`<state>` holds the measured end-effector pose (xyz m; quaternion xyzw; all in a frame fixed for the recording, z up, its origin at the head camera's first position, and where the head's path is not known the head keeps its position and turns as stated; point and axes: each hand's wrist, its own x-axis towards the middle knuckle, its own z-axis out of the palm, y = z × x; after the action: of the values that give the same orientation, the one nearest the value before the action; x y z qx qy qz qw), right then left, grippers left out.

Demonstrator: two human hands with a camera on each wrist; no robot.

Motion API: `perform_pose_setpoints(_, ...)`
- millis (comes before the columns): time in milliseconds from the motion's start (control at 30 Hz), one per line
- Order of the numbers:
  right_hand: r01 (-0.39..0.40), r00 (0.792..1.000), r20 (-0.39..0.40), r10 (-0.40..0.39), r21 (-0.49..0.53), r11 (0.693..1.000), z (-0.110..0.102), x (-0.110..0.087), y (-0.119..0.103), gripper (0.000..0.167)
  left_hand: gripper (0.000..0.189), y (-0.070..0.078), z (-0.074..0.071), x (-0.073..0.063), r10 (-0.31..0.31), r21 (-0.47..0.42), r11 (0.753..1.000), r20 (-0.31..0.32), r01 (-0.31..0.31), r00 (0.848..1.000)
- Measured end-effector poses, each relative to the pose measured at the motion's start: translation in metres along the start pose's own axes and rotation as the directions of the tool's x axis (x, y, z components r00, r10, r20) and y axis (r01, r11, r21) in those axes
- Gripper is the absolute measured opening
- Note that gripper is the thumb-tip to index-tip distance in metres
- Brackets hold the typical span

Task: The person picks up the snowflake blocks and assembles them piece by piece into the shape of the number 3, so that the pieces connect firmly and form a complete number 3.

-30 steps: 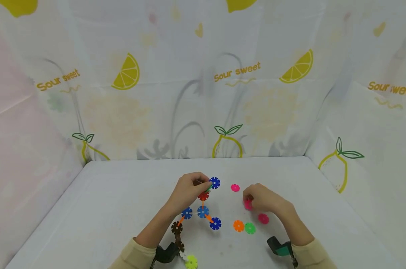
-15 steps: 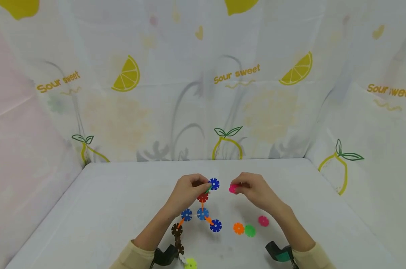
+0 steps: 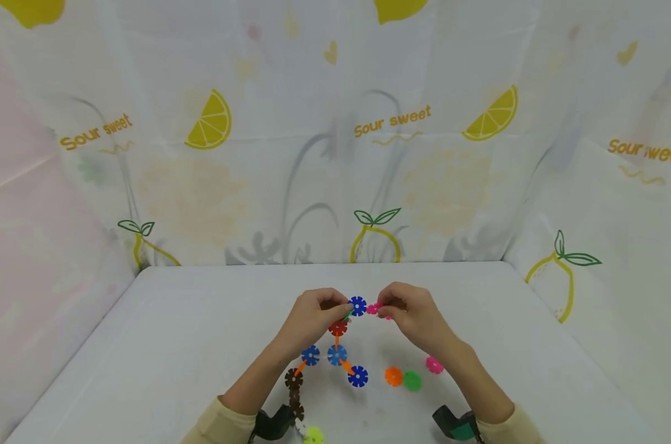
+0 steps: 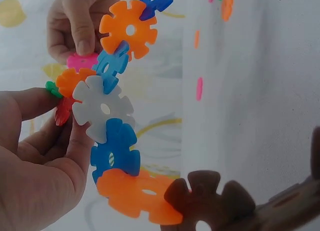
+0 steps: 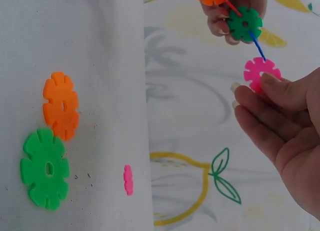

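A chain of notched plastic snowflake discs hangs from my left hand (image 3: 316,314), which pinches a green disc (image 5: 245,24) with thumb and fingers. Off the green disc juts a dark blue disc (image 3: 358,306). My right hand (image 3: 419,314) pinches a pink disc (image 5: 262,73), its notched edge right at the blue disc's rim. Below the left hand, a red disc (image 3: 338,327), a light blue disc (image 3: 337,355) and a white disc (image 4: 104,109) belong to the chain. One branch goes down through brown discs (image 3: 293,378) to a yellow-green disc (image 3: 314,435).
Loose on the white table (image 3: 202,345) lie an orange disc (image 3: 393,377), a green one (image 3: 412,380) touching it, and a pink one (image 3: 434,364). Another pink disc (image 3: 388,317) shows partly behind the right hand. A lemon-printed cloth (image 3: 291,185) stands around the table.
My right hand has lifted a pink disc off the table and carried it left and away from me to the blue disc. The left hand keeps its grip, almost still.
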<state>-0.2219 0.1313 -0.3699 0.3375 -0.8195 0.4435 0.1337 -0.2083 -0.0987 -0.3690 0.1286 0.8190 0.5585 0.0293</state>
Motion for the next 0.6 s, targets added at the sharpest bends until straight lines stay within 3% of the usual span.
perform_pose_setpoints(133, 0.145, 0.988, -0.045, -0.149, -0.073, 0.987, 0.004, -0.001, 0.001, 0.016, 0.017, 0.0, 0.002, -0.001, 0.014, -0.003, 1.0, 0.008, -0.014, 1.0)
perform_pose_setpoints(233, 0.21, 0.972, -0.078, -0.222, -0.135, 0.968, 0.006, -0.002, -0.001, 0.022, 0.018, 0.0, 0.003, -0.002, 0.016, -0.002, 1.0, 0.006, -0.016, 1.0)
perform_pose_setpoints(433, 0.268, 0.948, -0.114, -0.298, -0.226, 0.937, 0.01, -0.002, -0.007, 0.025, 0.017, 0.0, 0.004, -0.002, 0.018, 0.001, 1.0, -0.005, -0.018, 1.0)
perform_pose_setpoints(600, 0.279, 0.939, -0.123, -0.321, -0.273, 0.921, 0.012, -0.003, -0.009, 0.025, 0.015, 0.001, 0.005, -0.001, 0.017, 0.014, 1.0, -0.012, -0.017, 1.0)
